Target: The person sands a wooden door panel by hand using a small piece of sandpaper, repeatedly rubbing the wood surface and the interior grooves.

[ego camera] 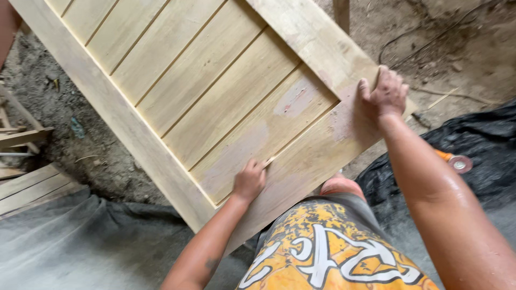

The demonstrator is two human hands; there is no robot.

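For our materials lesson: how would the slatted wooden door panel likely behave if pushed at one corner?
The wooden door panel is probably stiff: thick frame, tight slats. Likely heavy; it is long. It may pivot rather than slide, since the right hand grips its corner and the left hand presses it.

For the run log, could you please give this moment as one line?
left hand: pressing small tool into door groove | right hand: gripping door corner
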